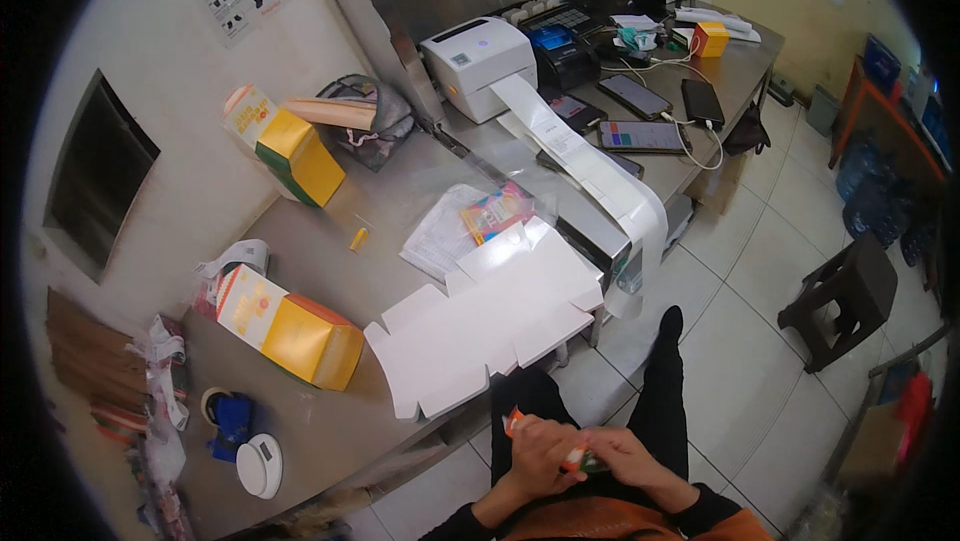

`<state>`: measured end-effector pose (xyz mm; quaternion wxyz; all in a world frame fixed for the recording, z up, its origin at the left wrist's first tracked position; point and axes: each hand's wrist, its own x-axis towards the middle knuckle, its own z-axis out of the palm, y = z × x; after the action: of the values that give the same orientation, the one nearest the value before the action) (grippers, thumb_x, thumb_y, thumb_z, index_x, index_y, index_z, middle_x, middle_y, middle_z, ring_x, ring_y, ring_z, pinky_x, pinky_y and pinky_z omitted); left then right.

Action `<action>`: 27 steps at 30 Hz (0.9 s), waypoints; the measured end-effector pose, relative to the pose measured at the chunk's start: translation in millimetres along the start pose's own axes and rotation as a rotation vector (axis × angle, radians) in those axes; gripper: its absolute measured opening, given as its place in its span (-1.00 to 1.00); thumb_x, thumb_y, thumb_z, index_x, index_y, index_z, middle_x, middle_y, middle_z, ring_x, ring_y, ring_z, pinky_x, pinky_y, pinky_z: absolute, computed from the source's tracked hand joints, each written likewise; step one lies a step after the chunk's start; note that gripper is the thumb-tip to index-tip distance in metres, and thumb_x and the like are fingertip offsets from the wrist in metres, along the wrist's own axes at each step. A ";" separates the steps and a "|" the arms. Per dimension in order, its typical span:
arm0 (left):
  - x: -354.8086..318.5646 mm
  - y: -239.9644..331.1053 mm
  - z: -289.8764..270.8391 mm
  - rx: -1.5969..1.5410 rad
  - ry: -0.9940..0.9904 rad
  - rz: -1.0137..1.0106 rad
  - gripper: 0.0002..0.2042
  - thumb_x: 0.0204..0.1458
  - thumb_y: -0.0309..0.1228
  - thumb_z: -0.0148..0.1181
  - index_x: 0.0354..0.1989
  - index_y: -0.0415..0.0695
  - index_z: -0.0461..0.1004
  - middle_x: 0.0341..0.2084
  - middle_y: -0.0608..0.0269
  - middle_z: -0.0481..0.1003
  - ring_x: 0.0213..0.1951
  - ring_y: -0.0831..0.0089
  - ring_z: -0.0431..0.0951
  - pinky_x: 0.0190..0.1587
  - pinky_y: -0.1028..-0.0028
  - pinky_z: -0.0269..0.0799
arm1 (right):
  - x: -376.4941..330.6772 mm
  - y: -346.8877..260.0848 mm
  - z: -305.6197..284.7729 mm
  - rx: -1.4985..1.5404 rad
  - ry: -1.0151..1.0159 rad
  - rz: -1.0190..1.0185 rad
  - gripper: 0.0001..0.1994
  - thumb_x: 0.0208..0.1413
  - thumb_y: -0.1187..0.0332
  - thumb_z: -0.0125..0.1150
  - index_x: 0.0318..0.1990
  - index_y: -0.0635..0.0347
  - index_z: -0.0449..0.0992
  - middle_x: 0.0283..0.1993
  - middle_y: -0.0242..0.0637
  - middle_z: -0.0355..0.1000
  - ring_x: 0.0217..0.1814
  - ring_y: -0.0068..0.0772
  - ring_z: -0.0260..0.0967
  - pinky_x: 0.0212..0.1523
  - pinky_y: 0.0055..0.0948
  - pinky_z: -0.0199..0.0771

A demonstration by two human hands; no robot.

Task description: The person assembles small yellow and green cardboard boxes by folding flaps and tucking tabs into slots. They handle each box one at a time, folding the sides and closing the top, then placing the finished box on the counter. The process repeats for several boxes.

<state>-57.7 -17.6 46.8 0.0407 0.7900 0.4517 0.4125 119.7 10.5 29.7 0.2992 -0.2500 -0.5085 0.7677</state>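
Above my lap, my left hand (540, 456) is closed around a small orange-and-white packet (576, 458), and an orange end of it sticks out past the fingers. My right hand (627, 455) meets it from the other side, fingers curled against the same packet; most of the packet is hidden by the hands. Just ahead, a flat unfolded white carton (480, 316) lies at the table's edge. Beyond it are a colourful pink packet (497, 213) and a clear plastic bag with paper (440, 231).
Two yellow-and-white cartons (290, 326) lie on the metal table (330, 431), near a white round scale (260, 466) and tape roll (214, 406). A label printer (480, 66) trails a long paper strip (570, 146). Phones (645, 136) with cables sit behind. A dark stool (845, 296) stands right.
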 end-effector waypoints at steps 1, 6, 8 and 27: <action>1.7 2.5 3.2 0.140 0.189 -0.048 -0.43 0.02 0.00 0.10 0.07 -0.18 0.25 -0.15 0.13 0.38 -0.10 0.22 0.36 -0.02 0.19 0.17 | -2.6 0.2 3.5 -0.110 0.194 0.159 -0.64 0.27 0.19 -0.13 -0.16 0.36 0.44 -0.20 -0.33 0.44 -0.16 -0.65 0.26 -0.08 -0.58 0.25; 8.9 20.7 6.9 -0.272 0.402 -0.572 -0.29 -0.11 -0.05 0.30 0.12 -0.22 0.16 -0.06 0.07 0.30 0.14 0.07 0.18 0.23 -0.02 -0.15 | 1.6 2.5 7.6 0.544 0.405 -0.294 -0.52 0.08 0.01 -0.01 -0.39 0.40 0.40 -0.39 -0.24 0.32 -0.19 -0.35 0.24 -0.11 -0.31 0.23; 7.8 20.9 -5.2 -0.203 0.211 -0.496 -0.32 -0.19 -0.16 0.39 0.06 -0.20 0.22 -0.12 0.12 0.31 0.01 0.14 0.27 0.15 0.06 -0.05 | 8.3 -0.7 -6.2 0.609 0.126 -0.395 -0.57 0.02 0.07 0.03 -0.43 0.39 0.38 -0.42 -0.26 0.29 -0.18 -0.36 0.24 -0.09 -0.35 0.22; -7.2 23.4 23.8 0.047 0.097 -0.082 -0.81 -0.18 -0.45 0.30 -0.34 0.01 0.50 -0.48 0.47 0.41 -0.38 0.54 0.45 0.00 0.17 0.22 | -1.6 -33.4 -20.7 -0.588 0.439 -0.038 -0.90 -0.11 0.42 0.27 -0.43 0.26 0.54 -0.47 -0.30 0.50 -0.44 -0.50 0.44 -0.37 -0.57 0.39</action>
<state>-27.2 -29.4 37.0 0.0172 0.7506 0.4947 0.4376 141.9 32.6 53.5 0.3309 -0.4744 -0.6358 0.5111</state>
